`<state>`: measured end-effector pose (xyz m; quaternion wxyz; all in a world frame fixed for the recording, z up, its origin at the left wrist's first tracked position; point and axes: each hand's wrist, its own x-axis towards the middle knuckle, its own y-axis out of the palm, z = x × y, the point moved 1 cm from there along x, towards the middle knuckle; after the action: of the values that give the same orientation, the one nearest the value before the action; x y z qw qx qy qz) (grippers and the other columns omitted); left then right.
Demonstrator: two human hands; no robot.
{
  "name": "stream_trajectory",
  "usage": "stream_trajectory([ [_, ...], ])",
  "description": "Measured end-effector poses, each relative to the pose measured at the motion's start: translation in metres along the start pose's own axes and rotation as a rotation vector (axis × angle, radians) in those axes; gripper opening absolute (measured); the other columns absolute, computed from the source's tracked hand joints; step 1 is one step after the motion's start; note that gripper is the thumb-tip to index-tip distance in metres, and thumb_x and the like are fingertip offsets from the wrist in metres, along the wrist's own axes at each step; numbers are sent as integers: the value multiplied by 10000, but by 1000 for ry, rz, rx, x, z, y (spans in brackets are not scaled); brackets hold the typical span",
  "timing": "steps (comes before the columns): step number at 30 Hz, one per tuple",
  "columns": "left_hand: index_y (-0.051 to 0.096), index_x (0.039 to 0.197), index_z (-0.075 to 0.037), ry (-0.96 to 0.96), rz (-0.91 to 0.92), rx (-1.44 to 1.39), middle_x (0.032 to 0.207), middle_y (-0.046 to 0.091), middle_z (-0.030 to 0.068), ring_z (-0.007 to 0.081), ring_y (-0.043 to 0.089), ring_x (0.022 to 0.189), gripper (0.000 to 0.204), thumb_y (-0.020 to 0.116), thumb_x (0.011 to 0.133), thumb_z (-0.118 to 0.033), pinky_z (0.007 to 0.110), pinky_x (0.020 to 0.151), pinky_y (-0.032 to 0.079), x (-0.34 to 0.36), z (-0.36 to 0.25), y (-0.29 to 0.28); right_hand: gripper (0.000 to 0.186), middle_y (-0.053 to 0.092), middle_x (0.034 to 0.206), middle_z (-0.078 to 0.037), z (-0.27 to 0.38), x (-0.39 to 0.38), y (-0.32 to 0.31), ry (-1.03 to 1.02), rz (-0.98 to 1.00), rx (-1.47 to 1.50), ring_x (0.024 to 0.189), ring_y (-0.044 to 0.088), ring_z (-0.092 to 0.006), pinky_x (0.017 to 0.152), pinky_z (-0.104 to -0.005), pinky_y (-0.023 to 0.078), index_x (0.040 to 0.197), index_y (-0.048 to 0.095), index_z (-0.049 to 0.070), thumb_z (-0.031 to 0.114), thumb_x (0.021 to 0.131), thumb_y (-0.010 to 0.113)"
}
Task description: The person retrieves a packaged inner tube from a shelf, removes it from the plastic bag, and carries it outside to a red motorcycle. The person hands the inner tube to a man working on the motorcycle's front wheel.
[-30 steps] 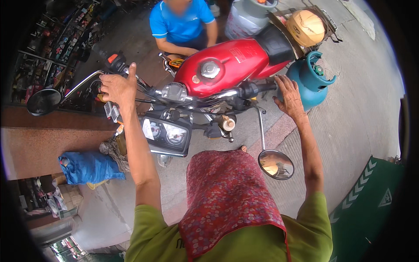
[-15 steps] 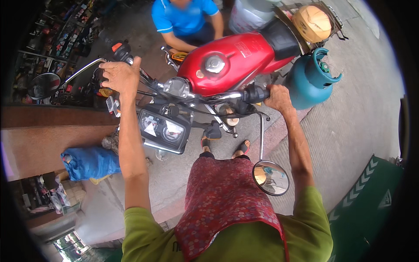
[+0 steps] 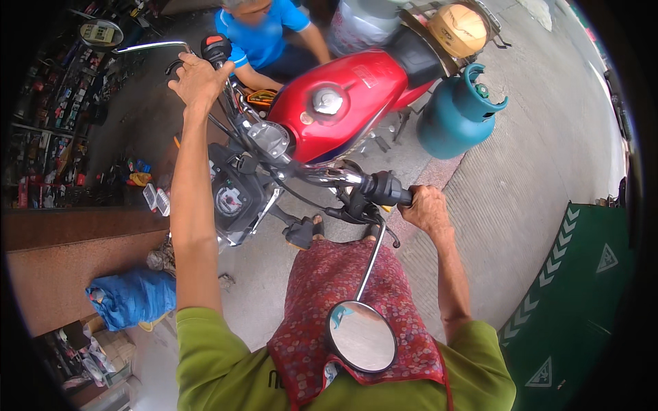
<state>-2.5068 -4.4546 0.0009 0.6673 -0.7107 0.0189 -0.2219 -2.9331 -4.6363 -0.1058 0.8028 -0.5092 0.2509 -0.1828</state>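
Note:
In front of me stands a red motorcycle, its shiny fuel tank (image 3: 346, 96) pointing toward me and left. My left hand (image 3: 197, 82) wraps over the far handlebar end beside a red-and-black switch housing (image 3: 216, 49); the palm hides the grip. Around the near black handlebar grip (image 3: 406, 196) my right hand (image 3: 426, 209) is closed. The handlebar (image 3: 332, 175) is turned at an angle to the tank. A round mirror (image 3: 361, 335) on a chrome stem hangs over my red floral apron (image 3: 343, 277). The instrument panel (image 3: 233, 198) sits to the right of my left forearm.
Behind the tank a person in a blue shirt (image 3: 271, 38) crouches, an arm reaching toward the motorcycle. A teal gas cylinder (image 3: 456, 120) stands right of it. A yellow helmet (image 3: 458, 31) rests behind the seat. Left are crowded shelves (image 3: 62, 96) and a blue bundle (image 3: 133, 298).
The handlebar has turned: its left end swung away from me with my left hand, the right end and mirror came nearer. The person in blue leans further forward.

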Motion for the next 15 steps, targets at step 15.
stream_trajectory([
  [15,495,1253,80,149,-141,-851,1135,557,241,369,532,1104,556,643,885,-309,474,939,378,-135,-21,-67,192,639,698,-252,31,-33,7,198,-41,-13,727,658,-391,727,-443,516,704,684,-20,147,631,622],
])
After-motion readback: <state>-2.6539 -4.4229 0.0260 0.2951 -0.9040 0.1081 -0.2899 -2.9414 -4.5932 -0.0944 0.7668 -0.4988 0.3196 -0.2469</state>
